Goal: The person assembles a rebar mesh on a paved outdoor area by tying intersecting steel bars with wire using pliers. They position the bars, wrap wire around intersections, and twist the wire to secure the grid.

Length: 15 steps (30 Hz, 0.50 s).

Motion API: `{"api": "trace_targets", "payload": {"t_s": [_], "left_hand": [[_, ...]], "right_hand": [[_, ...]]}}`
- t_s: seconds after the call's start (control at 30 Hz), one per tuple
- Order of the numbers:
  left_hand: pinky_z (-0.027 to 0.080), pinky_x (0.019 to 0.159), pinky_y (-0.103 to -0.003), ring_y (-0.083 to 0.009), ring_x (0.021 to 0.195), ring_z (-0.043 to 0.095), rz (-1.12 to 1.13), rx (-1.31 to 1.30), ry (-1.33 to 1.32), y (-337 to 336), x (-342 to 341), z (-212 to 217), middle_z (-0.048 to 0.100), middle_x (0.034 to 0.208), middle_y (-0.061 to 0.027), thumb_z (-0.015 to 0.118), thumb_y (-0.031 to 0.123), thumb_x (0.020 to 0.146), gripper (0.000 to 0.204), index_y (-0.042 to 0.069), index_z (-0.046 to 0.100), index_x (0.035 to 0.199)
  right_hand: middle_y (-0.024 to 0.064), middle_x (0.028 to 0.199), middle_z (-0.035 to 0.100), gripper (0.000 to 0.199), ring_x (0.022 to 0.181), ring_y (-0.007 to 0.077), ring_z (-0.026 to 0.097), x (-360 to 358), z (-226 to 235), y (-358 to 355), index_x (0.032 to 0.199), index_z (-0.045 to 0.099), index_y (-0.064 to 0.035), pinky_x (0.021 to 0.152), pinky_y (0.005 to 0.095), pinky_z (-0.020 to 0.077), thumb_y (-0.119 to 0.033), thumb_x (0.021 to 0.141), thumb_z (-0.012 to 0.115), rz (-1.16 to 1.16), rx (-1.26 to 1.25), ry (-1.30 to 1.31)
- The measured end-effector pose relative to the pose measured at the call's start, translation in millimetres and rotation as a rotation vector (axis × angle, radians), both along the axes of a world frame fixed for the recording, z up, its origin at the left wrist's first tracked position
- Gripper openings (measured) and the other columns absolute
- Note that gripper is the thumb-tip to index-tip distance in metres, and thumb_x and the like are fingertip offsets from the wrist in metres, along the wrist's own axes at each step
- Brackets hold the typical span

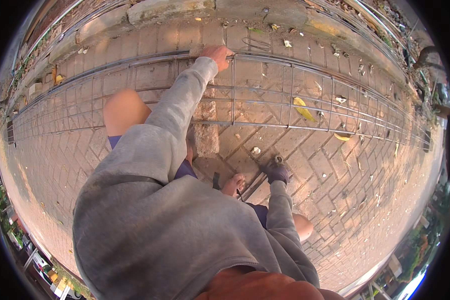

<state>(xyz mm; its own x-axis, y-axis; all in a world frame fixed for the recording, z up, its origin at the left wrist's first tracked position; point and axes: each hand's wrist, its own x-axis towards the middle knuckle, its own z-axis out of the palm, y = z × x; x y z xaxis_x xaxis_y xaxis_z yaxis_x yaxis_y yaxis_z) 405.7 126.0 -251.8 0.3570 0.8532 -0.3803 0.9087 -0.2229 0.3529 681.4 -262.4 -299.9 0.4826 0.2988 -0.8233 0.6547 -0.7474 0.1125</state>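
Note:
A long cage of thin steel reinforcing bars [285, 102], tied with square hoops, lies across in front of me. My left hand [217, 56], bare, reaches to its far top bar and closes on it beside a hoop. Beneath the cage, near that hand, is a rough reddish block [206, 130]. My right hand [278, 171] wears a dark glove and is held low at the right, nearer my body than the cage. Its fingers are curled around something small with a pale rounded end; I cannot make out what it is.
Brick paving [305, 155] spreads under the cage, strewn with dry leaves and a yellow leaf [303, 109]. A loop of wire [256, 44] lies beyond the cage. Farther off runs a stone kerb [170, 11] with more long bars behind it. My bare foot [232, 185] is near my right hand.

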Motion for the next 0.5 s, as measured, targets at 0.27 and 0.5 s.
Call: {"api": "trace_targets", "payload": {"t_s": [0.27,0.5], "left_hand": [[0.055,0.099,-0.049,-0.0366,0.113,0.069,-0.228,-0.046,0.11,33.7,2.9,-1.3,0.073,0.123,-0.0153,0.064,0.007,0.088,0.051,0.026,0.07,0.134],[0.056,0.093,-0.05,-0.0365,0.105,0.071,-0.257,-0.09,0.058,39.9,-2.1,-9.8,0.076,0.112,-0.0139,0.063,0.009,0.089,0.044,0.029,0.075,0.126]], "right_hand": [[0.0195,0.097,0.076,0.052,0.082,0.0326,0.075,13.8,-31.1,-21.9,0.107,0.075,-0.0005,0.079,0.0442,0.0572,-0.046,0.082,0.076,-0.223,0.273,0.018],[0.0036,0.09,0.057,0.025,0.079,0.0228,0.057,74.1,-24.0,-28.0,0.106,0.06,-0.0095,0.063,0.0447,0.0525,-0.028,0.093,0.07,-1.457,0.883,0.397]]}}
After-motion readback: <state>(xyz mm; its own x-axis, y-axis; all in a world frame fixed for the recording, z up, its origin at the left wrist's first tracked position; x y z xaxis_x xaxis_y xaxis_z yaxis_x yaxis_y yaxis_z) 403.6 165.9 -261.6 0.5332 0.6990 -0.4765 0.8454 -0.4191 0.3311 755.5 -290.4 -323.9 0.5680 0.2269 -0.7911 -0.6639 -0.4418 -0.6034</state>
